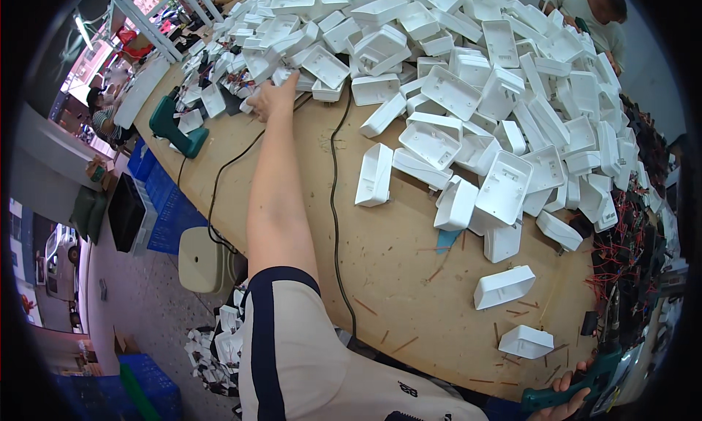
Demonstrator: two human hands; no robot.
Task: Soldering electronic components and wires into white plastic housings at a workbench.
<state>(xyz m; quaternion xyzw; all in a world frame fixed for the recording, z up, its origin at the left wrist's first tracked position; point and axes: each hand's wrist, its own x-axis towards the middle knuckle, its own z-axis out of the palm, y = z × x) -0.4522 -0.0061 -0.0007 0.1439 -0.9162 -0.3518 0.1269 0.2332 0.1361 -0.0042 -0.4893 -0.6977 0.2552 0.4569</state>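
Observation:
My left arm stretches far across the table, and my left hand (275, 99) is at the near left edge of a heap of white plastic boxes (439, 143). Its thumb and fingers close around a small white plastic part (281, 75), mostly hidden by the hand. At the lower right, my right hand (574, 400) is wrapped round the handle of a green pistol-shaped power tool (602, 376), whose dark front end points away from me. Nearest to that hand on the table lie two loose white plastic boxes, one (526, 341) close by and another (504, 286) farther off.
A second green power tool (175, 129) stands at the table's left edge. Black cables (336, 180) cross the wooden table (292, 304). Dark parts with red wires (621, 253) pile up at the right. A beige stool (202, 260) and blue crates (164, 202) stand left. Another person (592, 15) works beyond the heap.

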